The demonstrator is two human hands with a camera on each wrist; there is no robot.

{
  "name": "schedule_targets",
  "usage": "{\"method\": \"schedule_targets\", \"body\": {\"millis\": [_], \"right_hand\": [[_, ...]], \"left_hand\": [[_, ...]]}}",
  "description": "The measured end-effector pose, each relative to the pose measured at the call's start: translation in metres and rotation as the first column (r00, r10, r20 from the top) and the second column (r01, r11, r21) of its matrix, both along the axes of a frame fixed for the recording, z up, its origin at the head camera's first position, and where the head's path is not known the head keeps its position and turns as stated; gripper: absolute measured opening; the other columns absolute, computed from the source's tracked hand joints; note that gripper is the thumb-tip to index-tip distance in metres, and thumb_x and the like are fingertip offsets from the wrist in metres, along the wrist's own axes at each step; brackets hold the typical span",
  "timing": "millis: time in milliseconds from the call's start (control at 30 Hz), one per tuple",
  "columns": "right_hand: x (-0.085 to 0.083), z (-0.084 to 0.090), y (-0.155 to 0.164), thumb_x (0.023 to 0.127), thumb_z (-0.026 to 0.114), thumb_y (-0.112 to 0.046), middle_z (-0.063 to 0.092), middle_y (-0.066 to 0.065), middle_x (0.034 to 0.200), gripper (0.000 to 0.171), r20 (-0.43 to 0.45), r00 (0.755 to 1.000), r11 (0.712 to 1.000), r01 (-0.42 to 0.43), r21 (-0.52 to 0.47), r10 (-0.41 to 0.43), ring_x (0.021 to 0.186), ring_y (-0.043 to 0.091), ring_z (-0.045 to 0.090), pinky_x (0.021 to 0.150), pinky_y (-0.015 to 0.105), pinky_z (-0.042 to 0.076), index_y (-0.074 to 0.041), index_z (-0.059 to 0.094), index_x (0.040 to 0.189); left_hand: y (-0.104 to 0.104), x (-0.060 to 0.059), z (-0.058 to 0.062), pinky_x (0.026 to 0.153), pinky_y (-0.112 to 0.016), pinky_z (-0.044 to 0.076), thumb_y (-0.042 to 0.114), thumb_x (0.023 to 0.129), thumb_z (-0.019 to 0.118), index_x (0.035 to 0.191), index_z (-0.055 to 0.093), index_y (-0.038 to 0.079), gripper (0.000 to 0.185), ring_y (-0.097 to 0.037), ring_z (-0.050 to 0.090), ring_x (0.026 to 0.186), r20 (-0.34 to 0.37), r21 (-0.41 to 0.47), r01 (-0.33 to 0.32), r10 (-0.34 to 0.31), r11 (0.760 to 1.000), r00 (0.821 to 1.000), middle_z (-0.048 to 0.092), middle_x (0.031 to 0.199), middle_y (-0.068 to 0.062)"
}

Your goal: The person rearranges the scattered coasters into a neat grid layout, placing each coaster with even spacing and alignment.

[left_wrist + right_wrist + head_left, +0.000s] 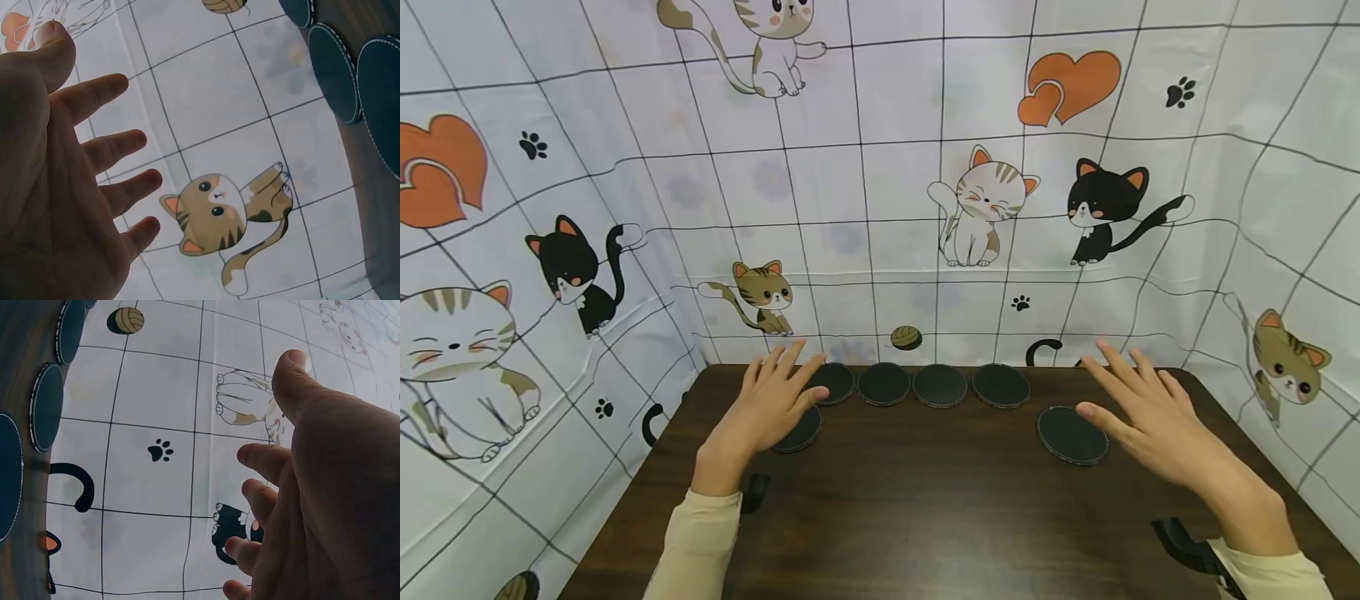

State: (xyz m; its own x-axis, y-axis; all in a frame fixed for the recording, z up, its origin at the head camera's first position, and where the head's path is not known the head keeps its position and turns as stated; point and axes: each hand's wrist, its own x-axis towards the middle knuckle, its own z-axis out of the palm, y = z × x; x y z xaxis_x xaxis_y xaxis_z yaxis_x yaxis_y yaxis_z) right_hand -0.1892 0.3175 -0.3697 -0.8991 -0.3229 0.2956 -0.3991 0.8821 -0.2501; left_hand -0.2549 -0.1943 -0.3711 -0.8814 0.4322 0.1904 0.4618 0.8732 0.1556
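Several round dark coasters with stitched rims lie flat on the brown table (pixel 910 517). A row of them runs along its back edge, from the left coaster (pixel 837 384) to the right coaster (pixel 1001 386). My left hand (pixel 763 408) hovers with fingers spread, partly hiding the front left coaster (pixel 800 432). On the other side my right hand (pixel 1150 425) is also spread, its thumb overlapping the edge of the front right coaster (pixel 1071 436) in the head view. Both wrist views show the left palm (pixel 69 181) and right palm (pixel 344 494) holding nothing.
Behind the table and along both sides hangs a white grid-patterned cloth (pixel 895 192) printed with cats, hearts and paw prints. Dark straps (pixel 1183 546) sit at the wrists by the cream sleeves (pixel 696 542).
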Motion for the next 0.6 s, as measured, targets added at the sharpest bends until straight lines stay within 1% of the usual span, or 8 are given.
{"method": "schedule_targets", "body": {"millis": [167, 267, 333, 400, 467, 600], "right_hand": [[0.0, 0.0, -0.005, 0.106, 0.053, -0.045, 0.0, 0.004, 0.17, 0.073, 0.007, 1.0, 1.0, 0.01, 0.004, -0.01, 0.151, 0.045, -0.004, 0.113, 0.064, -0.013, -0.019, 0.018, 0.165], [0.0, -0.003, -0.009, 0.106, 0.052, -0.046, -0.001, 0.005, 0.17, 0.073, 0.027, 1.0, 1.0, 0.004, 0.005, -0.004, 0.151, 0.045, -0.005, 0.113, 0.064, -0.013, -0.018, 0.018, 0.165], [-0.001, -0.006, -0.014, 0.106, 0.051, -0.047, 0.0, 0.007, 0.17, 0.073, 0.044, 0.999, 1.0, -0.003, 0.006, 0.003, 0.151, 0.045, -0.005, 0.113, 0.063, -0.012, -0.018, 0.018, 0.165], [-0.003, -0.01, -0.022, 0.106, 0.051, -0.048, 0.002, 0.009, 0.17, 0.074, 0.062, 0.998, 1.0, -0.014, 0.0, 0.014, 0.151, 0.045, -0.003, 0.113, 0.064, -0.011, -0.016, 0.02, 0.165], [-0.008, -0.015, -0.034, 0.105, 0.052, -0.051, 0.004, 0.011, 0.169, 0.075, 0.085, 0.996, 0.999, -0.03, -0.018, 0.031, 0.151, 0.046, -0.002, 0.114, 0.064, -0.009, -0.016, 0.021, 0.164], [-0.017, -0.021, -0.057, 0.101, 0.053, -0.059, 0.009, 0.014, 0.169, 0.081, 0.117, 0.992, 0.998, -0.046, -0.038, 0.05, 0.151, 0.046, 0.004, 0.115, 0.065, -0.002, -0.016, 0.026, 0.163]], "left_hand": [[0.013, -0.003, 0.0, 0.115, -0.066, 0.007, 0.052, 0.106, 0.043, 0.161, 0.034, 0.019, 0.064, -0.044, 0.014, 0.15, -0.005, -0.033, 0.032, -0.032, 0.999, 0.999, 0.015, 0.167, -0.015], [0.029, -0.003, -0.005, 0.116, -0.063, 0.009, 0.055, 0.106, 0.039, 0.162, 0.032, 0.022, 0.065, -0.042, 0.015, 0.15, 0.015, -0.072, 0.057, -0.056, 0.996, 0.998, 0.016, 0.167, -0.014], [0.043, -0.003, -0.01, 0.116, -0.063, 0.01, 0.057, 0.106, 0.037, 0.161, 0.033, 0.023, 0.065, -0.041, 0.017, 0.15, 0.026, -0.093, 0.097, -0.095, 0.991, 0.995, 0.018, 0.167, -0.013], [0.058, -0.003, -0.015, 0.117, -0.062, 0.011, 0.058, 0.106, 0.036, 0.161, 0.034, 0.023, 0.066, -0.039, 0.018, 0.15, 0.03, -0.119, 0.144, -0.141, 0.982, 0.99, 0.02, 0.166, -0.013], [0.073, -0.005, -0.019, 0.117, -0.06, 0.011, 0.059, 0.105, 0.037, 0.16, 0.036, 0.024, 0.065, -0.037, 0.019, 0.15, 0.022, -0.148, 0.191, -0.19, 0.97, 0.982, 0.023, 0.165, -0.012], [0.103, -0.015, -0.023, 0.119, -0.057, 0.013, 0.06, 0.103, 0.041, 0.158, 0.039, 0.028, 0.064, -0.032, 0.023, 0.15, -0.01, -0.235, 0.256, -0.265, 0.938, 0.964, 0.028, 0.164, -0.007]]}}
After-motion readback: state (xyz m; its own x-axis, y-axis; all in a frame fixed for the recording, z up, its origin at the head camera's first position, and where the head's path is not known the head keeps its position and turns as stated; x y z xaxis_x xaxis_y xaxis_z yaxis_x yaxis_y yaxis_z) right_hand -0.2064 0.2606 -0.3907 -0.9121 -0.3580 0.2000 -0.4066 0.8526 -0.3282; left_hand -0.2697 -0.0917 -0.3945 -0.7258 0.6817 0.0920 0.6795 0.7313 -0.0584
